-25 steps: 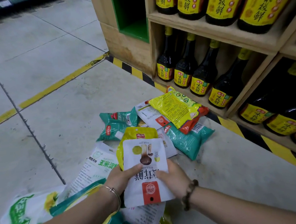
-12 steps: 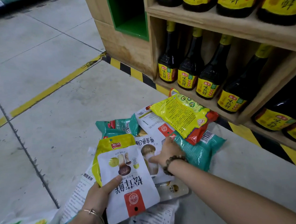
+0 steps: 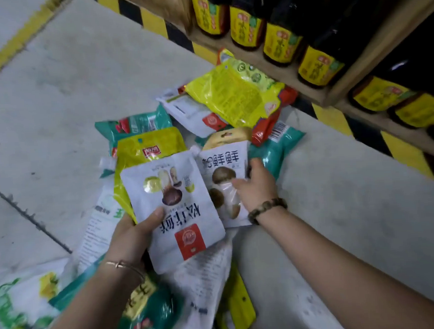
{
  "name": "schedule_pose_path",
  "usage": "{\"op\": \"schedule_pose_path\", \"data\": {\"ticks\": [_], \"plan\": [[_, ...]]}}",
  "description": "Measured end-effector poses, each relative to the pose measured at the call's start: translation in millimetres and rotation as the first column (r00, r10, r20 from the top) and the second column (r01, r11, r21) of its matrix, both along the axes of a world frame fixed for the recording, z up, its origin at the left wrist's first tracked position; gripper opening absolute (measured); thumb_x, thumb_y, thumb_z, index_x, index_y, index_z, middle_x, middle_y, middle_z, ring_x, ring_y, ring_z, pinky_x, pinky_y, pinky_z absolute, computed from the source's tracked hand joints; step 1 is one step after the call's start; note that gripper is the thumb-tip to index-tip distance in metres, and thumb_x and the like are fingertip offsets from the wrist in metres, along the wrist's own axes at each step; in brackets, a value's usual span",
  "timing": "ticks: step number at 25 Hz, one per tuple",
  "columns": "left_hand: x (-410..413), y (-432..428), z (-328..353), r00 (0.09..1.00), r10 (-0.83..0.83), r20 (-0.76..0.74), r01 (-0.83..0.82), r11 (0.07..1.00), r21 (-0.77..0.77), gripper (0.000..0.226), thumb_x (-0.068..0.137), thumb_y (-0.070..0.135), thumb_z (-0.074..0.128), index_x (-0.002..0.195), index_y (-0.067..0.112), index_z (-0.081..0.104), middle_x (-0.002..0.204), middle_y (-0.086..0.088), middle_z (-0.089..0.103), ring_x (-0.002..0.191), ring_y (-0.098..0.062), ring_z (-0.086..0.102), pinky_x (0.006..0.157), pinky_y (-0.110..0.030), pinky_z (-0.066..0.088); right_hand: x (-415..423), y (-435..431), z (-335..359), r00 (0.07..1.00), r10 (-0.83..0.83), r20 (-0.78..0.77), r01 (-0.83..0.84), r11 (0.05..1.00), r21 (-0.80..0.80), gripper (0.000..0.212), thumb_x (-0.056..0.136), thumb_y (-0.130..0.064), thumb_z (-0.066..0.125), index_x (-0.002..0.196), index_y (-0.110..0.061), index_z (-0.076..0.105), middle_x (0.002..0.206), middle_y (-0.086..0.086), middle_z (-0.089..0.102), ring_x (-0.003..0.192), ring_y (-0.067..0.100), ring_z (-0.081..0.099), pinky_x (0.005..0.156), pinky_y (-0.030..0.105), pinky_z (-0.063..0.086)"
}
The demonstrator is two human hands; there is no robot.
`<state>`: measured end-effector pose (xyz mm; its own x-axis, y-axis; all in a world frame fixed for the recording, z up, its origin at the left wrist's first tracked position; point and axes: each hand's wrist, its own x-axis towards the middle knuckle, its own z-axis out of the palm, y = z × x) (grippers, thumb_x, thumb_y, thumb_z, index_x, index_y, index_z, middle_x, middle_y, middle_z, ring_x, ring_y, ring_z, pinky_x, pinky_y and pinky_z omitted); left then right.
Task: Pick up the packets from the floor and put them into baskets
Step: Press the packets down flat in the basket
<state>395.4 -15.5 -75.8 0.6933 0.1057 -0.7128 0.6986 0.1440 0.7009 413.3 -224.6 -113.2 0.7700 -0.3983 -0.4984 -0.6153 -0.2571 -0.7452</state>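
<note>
Gripping white mushroom packet [image 3: 224, 181] edge, right hand [image 3: 256, 185] closes on it; long axis runs away from wrist, touching left hand [image 3: 129, 234]'s clamped packet stack [image 3: 173, 207].

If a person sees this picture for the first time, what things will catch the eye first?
First, the white mushroom packet held up in the left hand at the centre, with a yellow packet behind it. Next, the right hand gripping a second mushroom packet beside it. Then the bright yellow bag topping the floor pile, below the dark bottles on the shelf.
</note>
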Motion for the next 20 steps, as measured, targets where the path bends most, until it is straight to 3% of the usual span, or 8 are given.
{"op": "schedule_pose_path", "data": {"ticks": [4,10,15,17,20], "plan": [[-27.6,-22.1,57.7,0.993,-0.045,-0.109,0.038,0.997,-0.060,0.023,0.089,0.004,0.053,0.108,0.013,0.063,0.086,-0.006,0.074,0.070,-0.024,0.071,0.052,-0.033,0.056,-58.7,-50.9,75.2,0.974,-0.225,0.005,0.222,0.964,0.147,0.029,0.076,0.009,0.064,0.091,-0.012,0.051,0.093,0.004,0.061,0.085,0.017,0.059,0.070,0.024,0.044],[-63.6,-63.1,185.9,0.957,-0.221,-0.188,0.193,0.969,-0.158,0.032,0.083,0.001,0.058,0.113,0.011,0.063,0.097,-0.013,0.072,0.076,-0.030,0.071,0.056,-0.038,0.057,-138.7,-100.5,221.1,0.948,-0.318,-0.019,0.313,0.921,0.230,0.035,0.078,0.015,0.061,0.082,-0.017,0.050,0.080,-0.008,0.061,0.059,-0.009,0.059,0.051,0.008,0.046],[-90.9,-101.6,289.6,0.918,-0.358,-0.173,0.313,0.919,-0.240,0.034,0.069,0.005,0.064,0.102,0.009,0.065,0.091,-0.014,0.073,0.072,-0.029,0.071,0.054,-0.035,0.056,-219.7,-138.9,327.6,0.881,-0.470,-0.056,0.471,0.859,0.202,0.030,0.078,0.013,0.062,0.097,-0.009,0.055,0.086,-0.008,0.066,0.075,0.006,0.063,0.064,0.024,0.050],[-107.1,-121.6,321.0,0.889,-0.426,-0.167,0.370,0.884,-0.286,0.037,0.063,0.004,0.068,0.100,0.009,0.066,0.090,-0.015,0.073,0.074,-0.032,0.071,0.055,-0.036,0.056,-254.3,-159.2,360.4,0.833,-0.551,-0.044,0.549,0.814,0.190,0.031,0.077,0.011,0.064,0.092,-0.016,0.057,0.084,-0.010,0.069,0.073,0.005,0.066,0.061,0.023,0.049],[-144.6,-168.1,356.4,0.836,-0.526,-0.157,0.473,0.836,-0.279,0.039,0.059,0.003,0.072,0.097,0.008,0.067,0.088,-0.016,0.073,0.072,-0.031,0.071,0.054,-0.034,0.055,-309.3,-195.7,396.7,0.787,-0.614,-0.055,0.615,0.776,0.144,0.028,0.076,0.009,0.065,0.098,-0.008,0.059,0.090,-0.001,0.070,0.078,0.014,0.067,0.063,0.026,0.047]]}}
